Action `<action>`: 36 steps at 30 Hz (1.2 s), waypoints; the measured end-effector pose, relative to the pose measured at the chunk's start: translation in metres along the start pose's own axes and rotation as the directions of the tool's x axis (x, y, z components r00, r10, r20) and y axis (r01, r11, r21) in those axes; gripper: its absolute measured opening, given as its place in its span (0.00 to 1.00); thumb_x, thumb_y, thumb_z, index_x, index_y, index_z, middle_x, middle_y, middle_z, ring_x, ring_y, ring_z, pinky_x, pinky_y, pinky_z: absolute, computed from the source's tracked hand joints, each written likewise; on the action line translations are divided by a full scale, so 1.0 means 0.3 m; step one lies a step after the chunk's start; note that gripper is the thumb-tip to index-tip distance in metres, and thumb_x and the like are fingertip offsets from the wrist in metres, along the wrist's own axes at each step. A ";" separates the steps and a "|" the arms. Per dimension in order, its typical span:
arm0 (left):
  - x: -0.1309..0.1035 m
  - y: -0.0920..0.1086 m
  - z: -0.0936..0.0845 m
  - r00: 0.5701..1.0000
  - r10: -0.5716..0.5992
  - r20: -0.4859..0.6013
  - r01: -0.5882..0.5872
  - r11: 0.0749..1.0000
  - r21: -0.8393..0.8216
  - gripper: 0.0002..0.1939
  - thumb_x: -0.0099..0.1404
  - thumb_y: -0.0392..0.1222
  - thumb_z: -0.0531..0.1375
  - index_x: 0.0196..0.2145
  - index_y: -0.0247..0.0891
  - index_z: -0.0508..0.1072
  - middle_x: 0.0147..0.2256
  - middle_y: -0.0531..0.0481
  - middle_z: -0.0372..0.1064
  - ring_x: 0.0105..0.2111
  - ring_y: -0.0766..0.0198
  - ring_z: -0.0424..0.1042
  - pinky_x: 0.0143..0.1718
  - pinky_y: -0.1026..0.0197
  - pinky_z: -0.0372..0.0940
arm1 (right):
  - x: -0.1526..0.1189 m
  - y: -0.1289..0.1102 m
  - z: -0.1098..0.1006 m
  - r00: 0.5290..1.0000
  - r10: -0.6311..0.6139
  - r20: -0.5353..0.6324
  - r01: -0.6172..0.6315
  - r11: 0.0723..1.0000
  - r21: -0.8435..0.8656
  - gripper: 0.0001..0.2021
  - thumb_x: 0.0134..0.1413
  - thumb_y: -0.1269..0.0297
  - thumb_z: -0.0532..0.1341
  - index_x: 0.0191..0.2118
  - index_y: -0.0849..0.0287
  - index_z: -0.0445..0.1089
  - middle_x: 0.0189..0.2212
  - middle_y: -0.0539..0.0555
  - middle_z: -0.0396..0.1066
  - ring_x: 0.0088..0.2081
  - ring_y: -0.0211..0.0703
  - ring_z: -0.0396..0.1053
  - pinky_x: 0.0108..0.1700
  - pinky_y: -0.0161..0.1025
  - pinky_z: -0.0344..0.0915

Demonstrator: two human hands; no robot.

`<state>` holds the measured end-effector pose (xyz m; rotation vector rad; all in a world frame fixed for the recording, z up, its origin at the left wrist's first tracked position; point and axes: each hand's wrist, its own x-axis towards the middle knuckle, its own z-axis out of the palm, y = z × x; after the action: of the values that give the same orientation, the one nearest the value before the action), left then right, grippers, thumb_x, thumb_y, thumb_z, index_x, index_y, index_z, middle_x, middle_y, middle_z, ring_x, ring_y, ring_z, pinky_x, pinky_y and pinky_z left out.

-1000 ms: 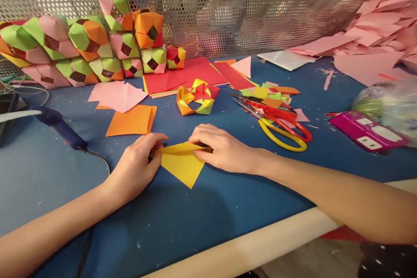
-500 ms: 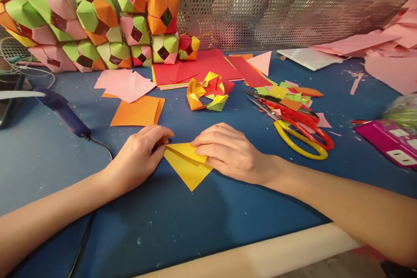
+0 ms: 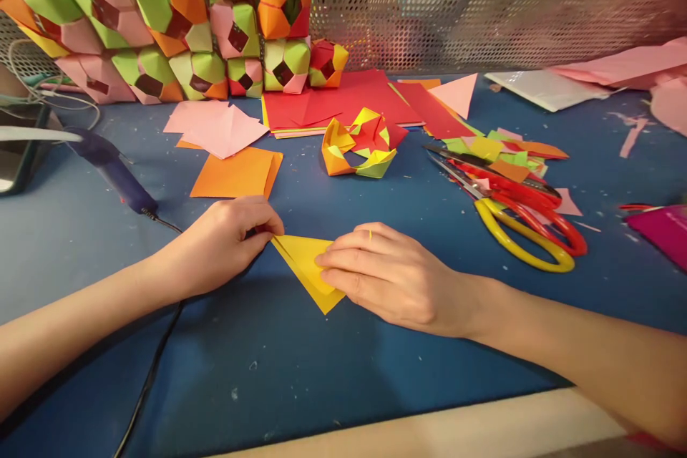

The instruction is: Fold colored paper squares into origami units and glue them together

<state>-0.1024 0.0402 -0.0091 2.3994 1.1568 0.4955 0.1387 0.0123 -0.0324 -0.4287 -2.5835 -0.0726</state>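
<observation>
Yellow paper sheet [image 3: 301, 256], folded, one point downward, centre of frame | left hand [image 3: 230, 240]: closed on sheet's left corner | right hand [image 3: 397, 278]: fingers laid over its right side (grip beneath hidden, cannot tell) | folded-paper ring [image 3: 338, 159], above centre | scissors [image 3: 489, 224], right of centre

Both hands [image 3: 405, 283] & forearms [image 3: 547, 340] bare, fingers [image 3: 357, 260] slim AFAICT w/ blur.
</observation>
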 end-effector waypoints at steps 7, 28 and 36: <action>0.001 -0.009 -0.011 0.998 -0.002 0.069 0.001 1.000 0.010 0.10 0.60 0.29 0.52 0.32 0.38 0.72 0.33 0.54 0.70 0.32 0.69 0.67 0.34 0.66 0.61 | -0.006 -0.012 -0.003 0.999 -0.002 0.046 0.000 0.999 0.034 0.08 0.57 0.75 0.56 0.40 0.66 0.71 0.40 0.57 0.75 0.44 0.43 0.69 0.43 0.42 0.66; 0.019 -0.026 -0.043 0.974 0.076 0.214 -0.084 0.996 0.028 0.10 0.63 0.32 0.51 0.34 0.36 0.72 0.36 0.50 0.69 0.36 0.66 0.67 0.40 0.65 0.60 | -0.007 -0.016 -0.032 0.991 -0.037 0.130 0.036 0.999 0.011 0.09 0.57 0.74 0.54 0.40 0.64 0.71 0.41 0.58 0.74 0.42 0.43 0.68 0.40 0.41 0.65; 0.028 -0.031 -0.057 0.962 0.077 0.264 -0.076 0.997 -0.017 0.09 0.63 0.33 0.53 0.34 0.37 0.73 0.36 0.50 0.69 0.36 0.67 0.68 0.39 0.66 0.61 | -0.009 -0.021 -0.038 0.987 -0.056 0.149 0.059 0.998 -0.011 0.09 0.59 0.73 0.54 0.40 0.65 0.71 0.42 0.57 0.73 0.42 0.43 0.69 0.40 0.41 0.66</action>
<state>-0.1119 0.0561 0.0016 2.4218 0.9476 0.1928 0.1445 0.0040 -0.0238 -0.3782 -2.7437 -0.0840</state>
